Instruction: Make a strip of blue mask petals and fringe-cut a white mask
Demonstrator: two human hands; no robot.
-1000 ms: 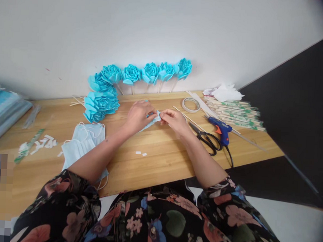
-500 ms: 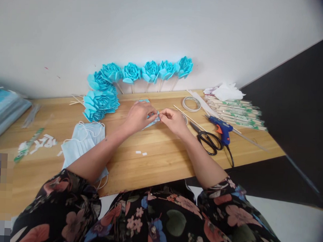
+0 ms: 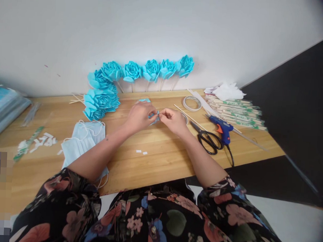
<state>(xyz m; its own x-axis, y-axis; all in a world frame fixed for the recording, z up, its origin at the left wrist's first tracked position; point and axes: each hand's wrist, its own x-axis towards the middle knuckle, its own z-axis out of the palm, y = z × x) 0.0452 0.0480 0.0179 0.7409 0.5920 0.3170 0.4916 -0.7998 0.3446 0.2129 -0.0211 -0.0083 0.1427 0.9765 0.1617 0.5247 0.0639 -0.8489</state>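
Note:
Over the middle of the table, my left hand (image 3: 141, 116) and my right hand (image 3: 173, 121) meet fingertip to fingertip, both closed in a pinch. Between them is a small light-blue piece of fabric (image 3: 157, 118), mostly covered by the fingers. Another bit of blue fabric (image 3: 144, 100) shows just beyond my left hand; its full shape is hidden. Partly behind my right hand lies a tape roll (image 3: 186, 118). Two tiny white scraps (image 3: 138, 151) rest on the wood closer to my body.
Blue fabric flowers (image 3: 132, 71) on sticks lean against the wall. Face masks (image 3: 78, 146) lie under my left forearm. To the right are scissors (image 3: 210, 139), a blue glue gun (image 3: 222, 129), a second tape roll (image 3: 191, 103) and many wrapped sticks (image 3: 237, 111).
Less of the blue fabric shows below my left hand's fingers than before. Both hands keep nearly the same place and pinch.

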